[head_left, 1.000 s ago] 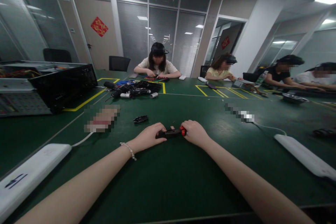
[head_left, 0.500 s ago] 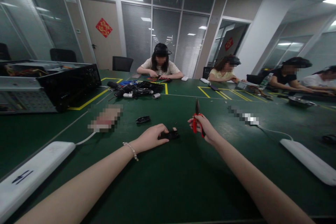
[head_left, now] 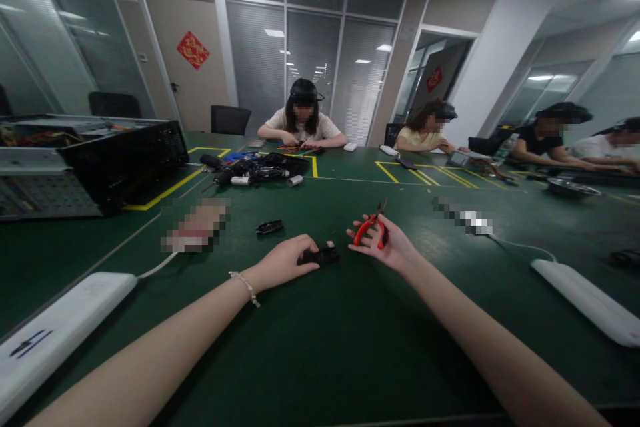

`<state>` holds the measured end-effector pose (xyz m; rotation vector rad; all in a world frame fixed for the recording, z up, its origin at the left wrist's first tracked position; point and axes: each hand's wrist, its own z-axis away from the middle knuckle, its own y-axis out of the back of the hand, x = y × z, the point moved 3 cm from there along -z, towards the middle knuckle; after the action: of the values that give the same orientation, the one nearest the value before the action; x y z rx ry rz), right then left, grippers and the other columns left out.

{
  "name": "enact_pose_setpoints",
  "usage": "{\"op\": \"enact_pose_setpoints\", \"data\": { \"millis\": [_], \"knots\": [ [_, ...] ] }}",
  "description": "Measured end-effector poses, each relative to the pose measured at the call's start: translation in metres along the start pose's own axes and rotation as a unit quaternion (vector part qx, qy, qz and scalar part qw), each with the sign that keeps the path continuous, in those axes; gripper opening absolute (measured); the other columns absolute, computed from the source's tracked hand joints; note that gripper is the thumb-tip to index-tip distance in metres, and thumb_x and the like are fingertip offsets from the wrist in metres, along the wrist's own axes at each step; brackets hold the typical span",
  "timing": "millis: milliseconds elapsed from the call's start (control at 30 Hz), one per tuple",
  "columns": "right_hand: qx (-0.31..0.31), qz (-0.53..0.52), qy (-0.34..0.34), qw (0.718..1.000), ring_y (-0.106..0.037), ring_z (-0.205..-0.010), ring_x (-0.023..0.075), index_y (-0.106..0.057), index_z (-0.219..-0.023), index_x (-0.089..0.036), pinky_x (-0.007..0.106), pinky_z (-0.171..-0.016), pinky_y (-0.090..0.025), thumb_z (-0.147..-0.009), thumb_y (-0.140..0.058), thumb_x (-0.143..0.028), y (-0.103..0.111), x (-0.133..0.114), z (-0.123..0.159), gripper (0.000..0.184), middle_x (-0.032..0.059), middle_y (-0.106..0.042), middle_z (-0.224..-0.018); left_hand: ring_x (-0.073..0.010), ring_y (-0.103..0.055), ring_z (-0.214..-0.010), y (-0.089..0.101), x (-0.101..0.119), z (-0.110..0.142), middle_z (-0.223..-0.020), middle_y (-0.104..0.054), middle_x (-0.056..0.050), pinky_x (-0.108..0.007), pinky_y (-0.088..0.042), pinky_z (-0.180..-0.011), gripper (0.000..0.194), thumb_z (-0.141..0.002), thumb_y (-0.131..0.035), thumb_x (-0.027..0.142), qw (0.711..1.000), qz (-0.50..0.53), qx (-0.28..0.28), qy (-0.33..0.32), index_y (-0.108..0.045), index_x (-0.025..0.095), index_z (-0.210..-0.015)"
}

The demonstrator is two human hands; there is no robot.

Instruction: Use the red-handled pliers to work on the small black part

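My left hand (head_left: 285,259) rests on the green table (head_left: 320,347), fingers curled over the left end of a small black part (head_left: 323,255) and pinning it down. My right hand (head_left: 386,247) hovers just right of that part, palm turned up, with red-handled pliers (head_left: 371,227) lying across its loosely curled fingers, the handles spread and the dark tip pointing up and away. Another small black piece (head_left: 269,226) lies on the table beyond my left hand.
White power strips lie at the left (head_left: 55,333) and right (head_left: 585,300) with cables. An open black computer case (head_left: 100,160) stands at far left. A pile of tools (head_left: 255,172) sits beyond. Several people work at the far side.
My right hand lifted the pliers off the black part, held them upright, then tipped them down into an upturned palm. My left hand stayed on the part.
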<state>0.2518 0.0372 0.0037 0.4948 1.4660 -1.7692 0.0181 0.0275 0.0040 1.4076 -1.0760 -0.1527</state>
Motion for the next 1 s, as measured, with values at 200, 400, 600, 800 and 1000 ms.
{"op": "enact_pose_setpoints", "data": {
  "millis": [200, 400, 600, 800, 1000],
  "knots": [
    [-0.045, 0.035, -0.001, 0.998, -0.058, -0.089, 0.0214, -0.046, -0.106, -0.025, 0.047, -0.078, -0.042, -0.085, -0.03, -0.048, 0.002, 0.004, -0.003, 0.036, 0.0078, -0.058, -0.102, -0.0135, -0.051, -0.07, 0.0, -0.001, 0.001, -0.098, -0.052, -0.002, -0.025, -0.041, -0.061, 0.026, -0.077, -0.055, 0.035, 1.0, 0.0, -0.001, -0.004, -0.051, 0.021, -0.099],
    [-0.035, 0.081, 0.033, 0.996, -0.057, -0.094, 0.0206, -0.045, -0.104, -0.026, 0.046, -0.078, -0.043, -0.084, -0.029, -0.045, -0.002, 0.002, 0.0, 0.032, 0.0073, -0.059, -0.1, -0.0135, -0.051, -0.071, 0.0, 0.0, 0.0, -0.099, -0.052, -0.002, -0.026, -0.042, -0.063, 0.027, -0.077, -0.055, 0.035, 1.0, 0.004, -0.004, -0.005, -0.051, 0.021, -0.099],
    [-0.044, 0.116, 0.084, 0.989, -0.051, -0.105, 0.0186, -0.05, -0.095, -0.022, 0.042, -0.083, -0.044, -0.087, -0.028, -0.041, -0.006, -0.006, 0.003, 0.03, 0.0067, -0.052, -0.118, -0.0153, -0.051, -0.078, 0.001, 0.003, 0.001, -0.099, -0.052, -0.002, -0.026, -0.041, -0.065, 0.024, -0.077, -0.056, 0.034, 1.0, 0.005, 0.001, -0.004, -0.051, 0.02, -0.096],
    [-0.055, 0.072, 0.063, 0.994, -0.05, -0.106, 0.0178, -0.053, -0.096, -0.019, 0.042, -0.087, -0.042, -0.088, -0.031, -0.036, -0.003, -0.008, 0.001, 0.029, 0.008, -0.056, -0.112, -0.0153, -0.051, -0.077, 0.001, 0.003, 0.001, -0.096, -0.053, -0.002, -0.026, -0.04, -0.064, 0.024, -0.077, -0.056, 0.035, 1.0, 0.002, 0.009, -0.008, -0.051, 0.02, -0.095],
    [-0.06, 0.081, 0.06, 0.993, -0.054, -0.101, 0.0194, -0.05, -0.103, -0.027, 0.049, -0.084, -0.041, -0.086, -0.039, -0.03, 0.001, -0.011, 0.002, 0.021, 0.0032, -0.059, -0.104, -0.015, -0.051, -0.077, 0.002, 0.004, 0.001, -0.098, -0.052, -0.002, -0.026, -0.041, -0.065, 0.024, -0.077, -0.056, 0.035, 1.0, 0.003, 0.007, -0.008, -0.051, 0.02, -0.096]
  ]
}}
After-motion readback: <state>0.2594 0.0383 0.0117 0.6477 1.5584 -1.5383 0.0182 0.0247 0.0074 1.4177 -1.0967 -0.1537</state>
